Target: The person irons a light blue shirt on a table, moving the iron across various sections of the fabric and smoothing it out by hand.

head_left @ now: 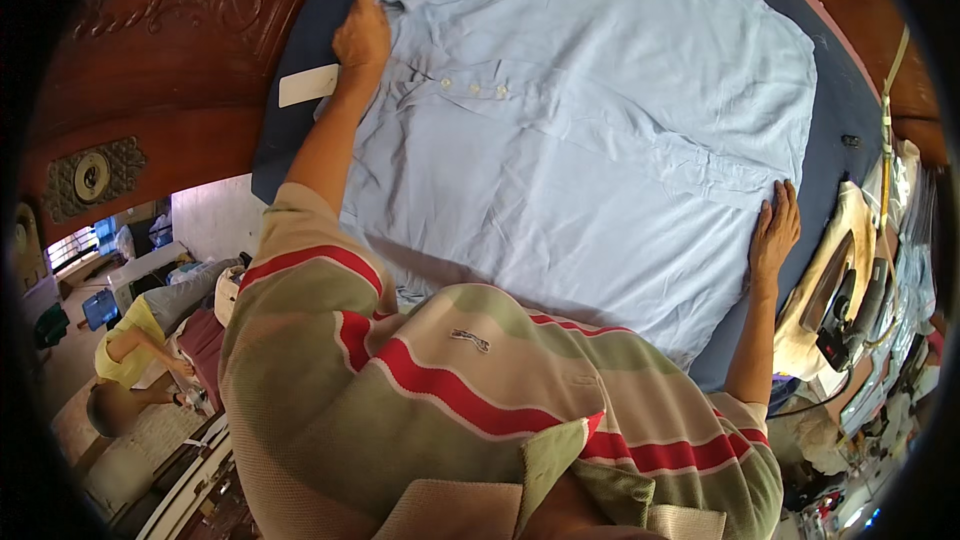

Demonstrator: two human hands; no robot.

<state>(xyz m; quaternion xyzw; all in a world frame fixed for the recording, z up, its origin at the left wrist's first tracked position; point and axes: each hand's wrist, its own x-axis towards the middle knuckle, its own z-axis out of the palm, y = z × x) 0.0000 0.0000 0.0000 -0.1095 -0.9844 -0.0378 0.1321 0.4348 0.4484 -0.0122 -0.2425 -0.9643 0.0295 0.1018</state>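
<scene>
A light blue shirt [600,110] lies spread over a dark blue cloth-covered board [285,145], creased in places. Small pale buttons [474,88] run along its placket toward the left end. My left hand [362,32] is closed on the shirt's edge at the far left, its fingertips partly hidden. At the right end, my right hand [775,230] rests on the shirt's edge, fingers stretched out and holding nothing. A blank-looking white card [308,86] sits beside my left wrist.
To the right, an iron [845,315] with a cord stands on a tan pad [795,340], near clothes in clear plastic [910,240]. Carved dark wood furniture [180,30] borders the board on the left. Another person in a yellow top [130,340] works at lower left.
</scene>
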